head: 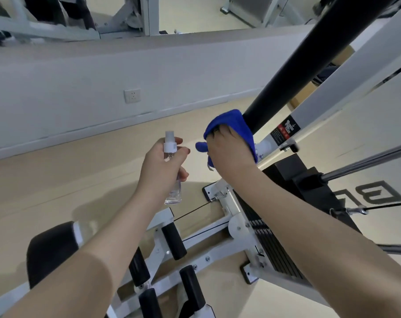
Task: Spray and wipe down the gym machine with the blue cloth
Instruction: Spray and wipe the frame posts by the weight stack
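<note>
Room: gym with a beige floor (57, 180), a white wall (80, 72) bearing an outlet (132, 95), and a mirror (195, 12) above it.
Machine: white frame (332, 104) with a long black pad (298, 65) slanting up to the right; a weight stack (270, 237) sits below it.
Cloth: blue cloth (231, 120), bunched and pressed against the pad's lower end, just beside a warning label (285, 130).
Right hand: right hand (227, 148) grasps the cloth, fingers curled into it and palm bearing on the pad.
Left hand: left hand (160, 161) is wrapped round a small clear bottle (170, 146), held upright with the white nozzle above the fingers, near the cloth but apart from it.
Cloth handling: likely soft, limp and light. It is best gathered in the palm so it folds round the pad's curve; loose corners will trail.
Bottle handling: probably light, smooth plastic that is slick if wet. Grip the body, with one finger free for the nozzle.
Pad handling: looks firm and fixed, so it should take pressure without shifting.
Stage: cloth on pad fits wiping. I cannot tell whether the pad is wet with spray or how much of the machine is done.
</note>
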`<act>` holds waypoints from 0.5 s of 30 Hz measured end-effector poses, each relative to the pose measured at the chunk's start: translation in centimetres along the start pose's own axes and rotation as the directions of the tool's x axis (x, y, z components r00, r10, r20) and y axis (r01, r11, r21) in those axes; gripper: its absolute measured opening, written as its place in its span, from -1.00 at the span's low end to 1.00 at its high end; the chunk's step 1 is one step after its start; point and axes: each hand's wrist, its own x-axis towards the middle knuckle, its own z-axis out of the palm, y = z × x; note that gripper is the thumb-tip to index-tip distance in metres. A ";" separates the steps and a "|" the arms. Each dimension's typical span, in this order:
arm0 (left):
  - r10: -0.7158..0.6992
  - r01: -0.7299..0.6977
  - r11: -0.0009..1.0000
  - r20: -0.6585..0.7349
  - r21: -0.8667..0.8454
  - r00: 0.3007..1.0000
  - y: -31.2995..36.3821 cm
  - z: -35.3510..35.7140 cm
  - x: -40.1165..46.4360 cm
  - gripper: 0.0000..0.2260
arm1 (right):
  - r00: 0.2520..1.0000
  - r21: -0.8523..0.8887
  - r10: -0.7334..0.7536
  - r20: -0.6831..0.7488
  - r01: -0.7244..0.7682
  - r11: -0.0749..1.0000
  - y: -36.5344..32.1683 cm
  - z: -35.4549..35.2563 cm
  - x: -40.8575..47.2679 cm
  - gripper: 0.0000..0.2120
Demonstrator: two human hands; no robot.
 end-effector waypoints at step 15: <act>-0.037 0.036 0.999 0.033 0.027 0.999 -1.5 0.0 0.1 -0.88 | 0.817 -0.044 0.124 -0.563 -0.180 0.983 3.3 -2.2 -1.2 -0.97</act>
